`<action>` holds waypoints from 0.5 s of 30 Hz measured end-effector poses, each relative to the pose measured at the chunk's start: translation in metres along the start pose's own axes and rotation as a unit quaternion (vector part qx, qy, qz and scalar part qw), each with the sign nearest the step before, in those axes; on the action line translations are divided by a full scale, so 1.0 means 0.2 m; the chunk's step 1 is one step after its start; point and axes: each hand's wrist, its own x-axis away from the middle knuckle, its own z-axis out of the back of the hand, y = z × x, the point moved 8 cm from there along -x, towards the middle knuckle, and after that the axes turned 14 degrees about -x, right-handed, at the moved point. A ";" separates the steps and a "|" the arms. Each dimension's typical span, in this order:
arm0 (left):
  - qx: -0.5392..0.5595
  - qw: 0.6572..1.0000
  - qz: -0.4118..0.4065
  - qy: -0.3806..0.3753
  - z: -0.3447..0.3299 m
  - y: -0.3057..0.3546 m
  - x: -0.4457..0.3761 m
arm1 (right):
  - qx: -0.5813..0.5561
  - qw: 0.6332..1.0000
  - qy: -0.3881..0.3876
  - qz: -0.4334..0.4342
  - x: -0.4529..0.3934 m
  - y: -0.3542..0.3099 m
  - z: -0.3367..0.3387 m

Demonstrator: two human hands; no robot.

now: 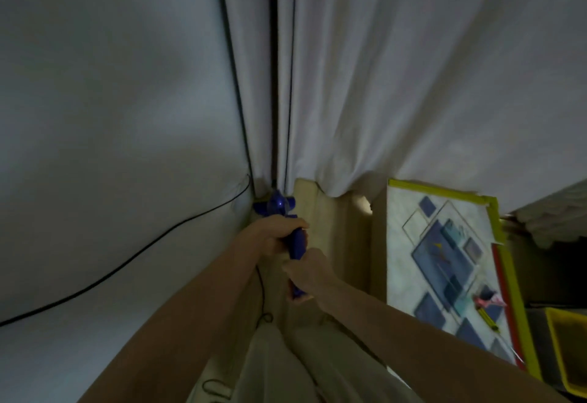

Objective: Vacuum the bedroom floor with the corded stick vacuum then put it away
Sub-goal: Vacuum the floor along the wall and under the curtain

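The blue stick vacuum (pixel 279 205) stands in the room corner, between the white wall and the pale curtain. My left hand (pixel 275 233) grips the upper part of its blue handle (pixel 298 243). Just below, my right hand (pixel 305 270) grips the lower end of the same handle. The vacuum's black cord (pixel 127 259) runs from the corner down along the left wall and loops near my feet. The vacuum's lower body and floor head are hidden behind my hands and arms.
A pale curtain (pixel 397 85) hangs ahead and to the right. A small table with a patterned top and yellow edge (pixel 444 253) stands at right, with small items on it. A yellow bin (pixel 568 348) sits at the far right. Beige floor (pixel 333 221) shows by the corner.
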 end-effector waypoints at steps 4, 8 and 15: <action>-0.058 0.998 0.015 0.019 0.06 -0.10 0.01 | -0.031 0.999 0.014 -0.001 -0.01 0.11 -0.12; -0.112 0.991 0.020 0.069 0.22 -0.09 0.02 | -0.036 0.996 0.042 0.068 -0.13 0.07 -0.25; -0.117 0.990 0.013 0.073 0.33 -0.06 -0.04 | -0.073 0.996 0.004 0.048 -0.37 0.07 -0.40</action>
